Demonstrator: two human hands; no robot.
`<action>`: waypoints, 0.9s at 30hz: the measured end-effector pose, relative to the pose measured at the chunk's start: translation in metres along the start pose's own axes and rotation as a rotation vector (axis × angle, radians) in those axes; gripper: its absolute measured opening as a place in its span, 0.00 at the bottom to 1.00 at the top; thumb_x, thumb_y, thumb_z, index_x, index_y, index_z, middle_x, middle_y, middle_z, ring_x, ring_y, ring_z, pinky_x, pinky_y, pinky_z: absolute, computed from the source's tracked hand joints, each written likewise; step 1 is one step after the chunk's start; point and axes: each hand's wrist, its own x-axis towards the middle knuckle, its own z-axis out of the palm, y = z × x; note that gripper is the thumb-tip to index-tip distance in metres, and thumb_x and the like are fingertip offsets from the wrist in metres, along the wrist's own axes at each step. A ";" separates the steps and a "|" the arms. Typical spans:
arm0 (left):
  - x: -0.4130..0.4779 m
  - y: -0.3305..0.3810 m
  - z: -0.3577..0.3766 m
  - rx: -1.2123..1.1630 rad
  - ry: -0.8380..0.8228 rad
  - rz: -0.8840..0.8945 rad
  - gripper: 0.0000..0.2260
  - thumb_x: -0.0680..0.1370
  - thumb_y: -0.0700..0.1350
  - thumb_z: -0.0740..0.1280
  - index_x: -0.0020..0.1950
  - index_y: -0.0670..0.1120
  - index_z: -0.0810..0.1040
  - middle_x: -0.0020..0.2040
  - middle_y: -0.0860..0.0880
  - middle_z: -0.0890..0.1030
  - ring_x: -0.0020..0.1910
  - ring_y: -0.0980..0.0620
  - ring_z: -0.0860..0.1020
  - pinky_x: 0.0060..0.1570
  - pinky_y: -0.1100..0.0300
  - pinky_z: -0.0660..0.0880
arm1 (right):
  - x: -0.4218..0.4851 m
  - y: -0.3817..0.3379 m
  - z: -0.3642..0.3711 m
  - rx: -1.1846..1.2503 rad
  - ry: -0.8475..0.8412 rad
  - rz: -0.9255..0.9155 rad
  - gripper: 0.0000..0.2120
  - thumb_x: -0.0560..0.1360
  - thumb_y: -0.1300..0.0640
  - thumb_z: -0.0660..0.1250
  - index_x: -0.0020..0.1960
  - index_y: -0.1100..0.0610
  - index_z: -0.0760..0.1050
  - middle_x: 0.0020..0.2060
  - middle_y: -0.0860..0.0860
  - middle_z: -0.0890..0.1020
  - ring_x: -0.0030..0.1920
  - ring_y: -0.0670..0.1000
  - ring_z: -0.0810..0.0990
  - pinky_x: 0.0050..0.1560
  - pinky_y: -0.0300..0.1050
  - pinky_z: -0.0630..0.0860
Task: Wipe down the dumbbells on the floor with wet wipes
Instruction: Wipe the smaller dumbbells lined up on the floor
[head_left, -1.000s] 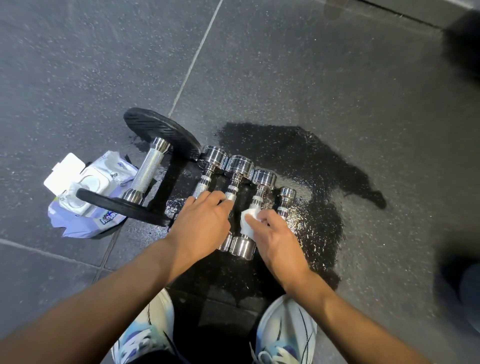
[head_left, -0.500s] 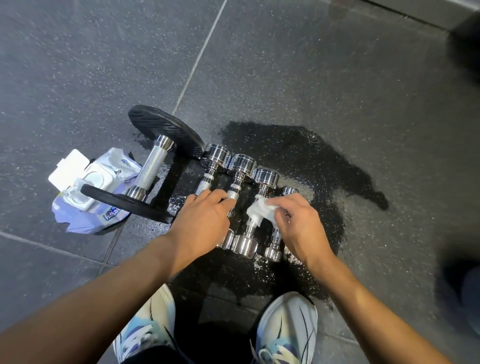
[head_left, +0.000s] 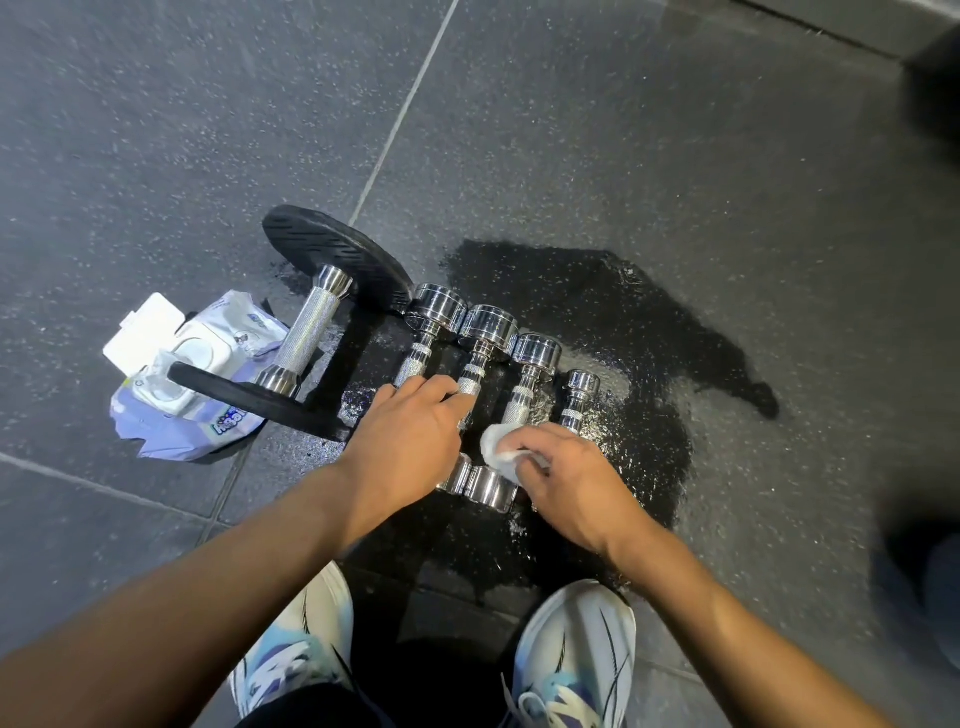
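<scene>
Four chrome dumbbells (head_left: 488, 325) lie side by side on the wet floor (head_left: 675, 156). Pinching the wipe (head_left: 496, 449), the right hand (head_left: 571, 478) has drawn back down the third dumbbell (head_left: 524, 400) to its near head. With fingers flat, the left hand (head_left: 410, 441) steadies the first two. Wiping judged mid-stroke.

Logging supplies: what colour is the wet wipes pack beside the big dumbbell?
The wet wipes pack is lavender and white, seen in the head view.

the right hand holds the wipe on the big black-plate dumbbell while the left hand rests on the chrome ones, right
No: the head view shows the right hand holding the wipe on a small chrome dumbbell, not the black-plate dumbbell, which lies further left. The left hand does rest on the chrome ones.
</scene>
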 end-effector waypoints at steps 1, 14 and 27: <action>0.000 0.001 0.000 -0.001 -0.001 0.000 0.24 0.82 0.43 0.59 0.78 0.51 0.64 0.78 0.51 0.63 0.74 0.50 0.63 0.72 0.50 0.61 | 0.001 0.000 0.002 -0.028 -0.005 0.015 0.12 0.82 0.57 0.64 0.61 0.46 0.80 0.59 0.46 0.79 0.51 0.49 0.79 0.56 0.35 0.74; 0.001 -0.002 0.002 0.009 0.030 0.007 0.23 0.81 0.42 0.59 0.77 0.52 0.67 0.75 0.53 0.66 0.71 0.50 0.65 0.68 0.51 0.63 | -0.003 -0.008 -0.003 -0.029 -0.023 0.138 0.10 0.84 0.57 0.59 0.54 0.47 0.78 0.45 0.48 0.82 0.35 0.47 0.82 0.34 0.41 0.81; 0.001 -0.002 0.001 0.021 0.015 0.017 0.24 0.81 0.42 0.60 0.77 0.52 0.66 0.77 0.53 0.64 0.73 0.50 0.64 0.69 0.51 0.64 | 0.001 -0.035 0.013 -0.375 -0.042 -0.127 0.18 0.80 0.51 0.59 0.69 0.46 0.66 0.50 0.48 0.79 0.58 0.52 0.65 0.61 0.51 0.62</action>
